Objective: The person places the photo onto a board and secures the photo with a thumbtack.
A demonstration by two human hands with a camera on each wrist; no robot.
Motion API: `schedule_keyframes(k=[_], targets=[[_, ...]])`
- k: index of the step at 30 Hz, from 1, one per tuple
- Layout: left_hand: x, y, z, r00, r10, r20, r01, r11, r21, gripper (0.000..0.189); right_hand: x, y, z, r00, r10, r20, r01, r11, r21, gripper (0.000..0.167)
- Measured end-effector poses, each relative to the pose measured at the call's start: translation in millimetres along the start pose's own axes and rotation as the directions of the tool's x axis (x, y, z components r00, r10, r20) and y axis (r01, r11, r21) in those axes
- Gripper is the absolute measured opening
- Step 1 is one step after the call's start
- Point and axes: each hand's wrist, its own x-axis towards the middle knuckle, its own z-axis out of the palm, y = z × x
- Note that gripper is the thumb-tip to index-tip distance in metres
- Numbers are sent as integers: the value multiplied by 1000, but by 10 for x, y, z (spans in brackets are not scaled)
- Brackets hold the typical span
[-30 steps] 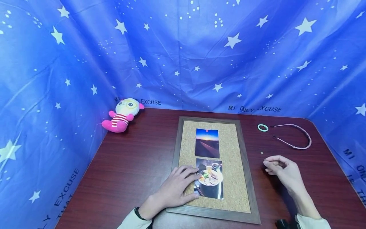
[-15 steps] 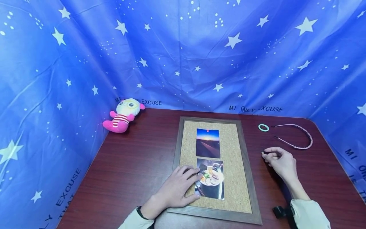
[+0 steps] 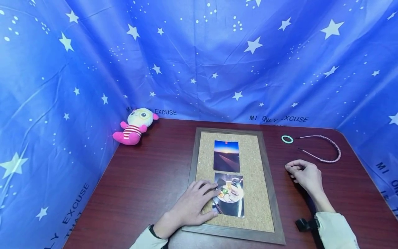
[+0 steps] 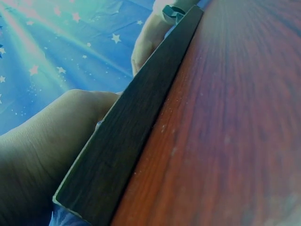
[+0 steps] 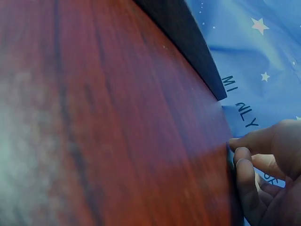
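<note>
A wood-framed cork board [image 3: 255, 180] lies on the table. On it my left hand [image 3: 199, 204] rests flat, fingertips over the left edge of a photo of a ramen bowl [image 3: 231, 207]. Directly above this is a sunset photo [image 3: 226, 157], with a red pushpin [image 3: 226, 142] at its top edge. To the right of the board, my right hand [image 3: 306, 176] pinches thumb and forefinger close over the table, where a tiny thumbtack lay; the fingertips now hide it. In the right wrist view, the fingers [image 5: 247, 174] are bent with their tips together.
A green ring [image 3: 287, 139] and a braided headband [image 3: 334, 148] lie beyond my right hand. At the back left sits a pink-and-white plush toy [image 3: 132, 128]. Blue star-printed cloth [image 3: 192, 52] surrounds the table [image 3: 146, 173]. A black strap device [image 3: 303, 224] is at my right wrist.
My right hand has moved forward to the thumbtack and closed its fingertips over it, so it no longer shows. My left hand stays on the board and photo.
</note>
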Motion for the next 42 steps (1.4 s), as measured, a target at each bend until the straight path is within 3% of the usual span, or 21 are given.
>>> schedule_keyframes(k=[6,10,15,22,26,32,35,38,42], targets=[[-13,-9,27,1000,-14,3,14,999,-34,65,-67,-76,2,1000,6,14,-7,997,80,19],[-16,-12,39,1000,-16,-1,16,999,-45,66,-136,-223,-16,997,-78,26,74,988,138,11],[-13,-17,27,1000,-30,6,30,997,-65,66,-221,-508,1,975,-214,63,190,946,263,8],[-7,-19,16,999,-36,19,37,997,-74,66,-384,-922,139,956,-258,137,186,898,399,9],[-9,-19,15,999,-35,16,36,997,-71,66,-464,-1118,251,942,-286,176,196,894,403,8],[-16,-24,13,999,-41,19,43,996,-78,66,-520,-1318,437,902,-374,214,272,880,389,4],[-16,-25,14,999,-42,22,44,996,-76,67,-497,-1365,518,900,-383,207,280,874,397,4],[-15,-27,17,999,-37,14,38,997,-71,67,-455,-1386,576,908,-359,214,263,888,376,3],[-18,-36,24,999,-37,9,37,997,-71,65,-414,-1411,629,892,-340,297,218,901,375,4]])
